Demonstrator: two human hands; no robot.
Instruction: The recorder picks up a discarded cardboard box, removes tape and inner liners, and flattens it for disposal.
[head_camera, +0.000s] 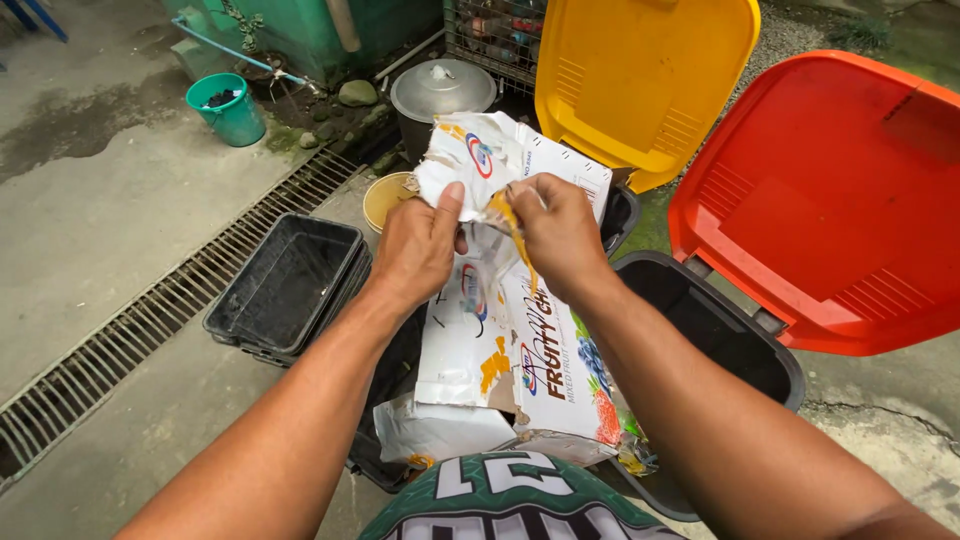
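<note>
1. Your left hand (418, 250) gripped the top left edge of a torn white cardboard box (470, 340), thumb pressed flat on the card and fingers curled behind it.
2. Your right hand (558, 232) was closed on the same box just beside the left, pinching a strip of yellowish tape (512, 228) that hung down from between the fingers.
3. The box stood upright and flattened in front of you, its upper part ragged and peeled, its lower panel printed with coloured fruit pictures. Its bottom end rested among crumpled white paper (435, 432) in a black bin below your arms.
4. To your right stood a dark bin (735, 345) with its orange lid (835, 190) thrown open. Behind the box, another bin carried a raised yellow lid (640, 80).
5. To your left, a stack of black plastic trays (288, 285) sat on the concrete, beside a long metal drain grate (150, 330).
6. Further back you had a teal bucket (230, 108), a grey metal pot with a lid (440, 95) and a round yellowish lid (388, 198) on the ground, just behind your left hand.
</note>
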